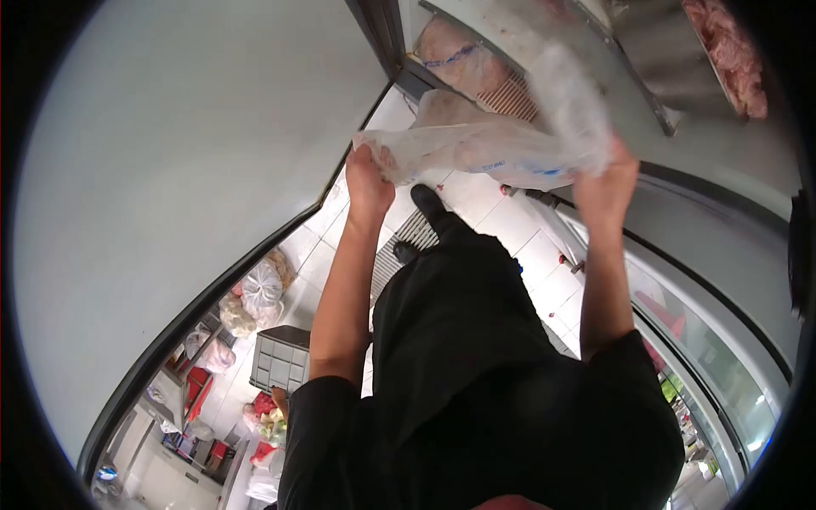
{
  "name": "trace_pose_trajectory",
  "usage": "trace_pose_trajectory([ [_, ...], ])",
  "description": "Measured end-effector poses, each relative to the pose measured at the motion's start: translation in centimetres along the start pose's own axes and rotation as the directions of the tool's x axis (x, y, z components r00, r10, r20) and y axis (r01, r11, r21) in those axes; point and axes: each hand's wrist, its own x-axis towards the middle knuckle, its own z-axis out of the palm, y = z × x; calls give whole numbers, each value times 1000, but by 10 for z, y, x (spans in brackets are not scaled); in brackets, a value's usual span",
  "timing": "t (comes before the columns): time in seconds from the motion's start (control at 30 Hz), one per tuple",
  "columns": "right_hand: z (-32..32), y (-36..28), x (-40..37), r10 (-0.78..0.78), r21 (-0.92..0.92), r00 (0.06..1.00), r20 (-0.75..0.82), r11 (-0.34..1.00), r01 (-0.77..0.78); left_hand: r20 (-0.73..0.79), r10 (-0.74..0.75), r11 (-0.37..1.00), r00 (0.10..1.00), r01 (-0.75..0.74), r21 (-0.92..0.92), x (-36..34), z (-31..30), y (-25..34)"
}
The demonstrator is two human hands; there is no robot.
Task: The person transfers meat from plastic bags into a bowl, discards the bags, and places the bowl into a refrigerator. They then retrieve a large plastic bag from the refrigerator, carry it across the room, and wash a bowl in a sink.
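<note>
A translucent plastic bag (pixel 501 151) with blue print is stretched between my two hands, over the tiled floor and in front of an open cabinet. My left hand (pixel 369 177) is closed on one end of it, fingers curled into the film. At the other end my right hand (pixel 608 183) grips the bag, blurred by motion. The upper part of the bag near my right hand is smeared too. Behind it, a clear bag of pinkish contents (pixel 450 53) lies inside the cabinet, beside a ribbed rack (pixel 512 98).
A large pale door (pixel 187 153) stands open on my left. Raw pink meat (pixel 733 51) sits on a metal tray at the upper right. A grey crate (pixel 279 361) and tied plastic bags (pixel 262 289) are on the floor at left; a floor grate (pixel 412 238) lies by my shoes.
</note>
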Motion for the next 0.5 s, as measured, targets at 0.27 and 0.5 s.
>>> trace_pose_trajectory([
  [0.27, -29, -26, -10, -47, 601, 999, -9, 798, 43, -73, -97, 990, 993, 89, -106, -22, -83, 30],
  [0.5, 9, -15, -56, -236, 476, 962, 138, 867, 145, -42, 15, 993, 999, -20, -116, -92, -214, 54],
])
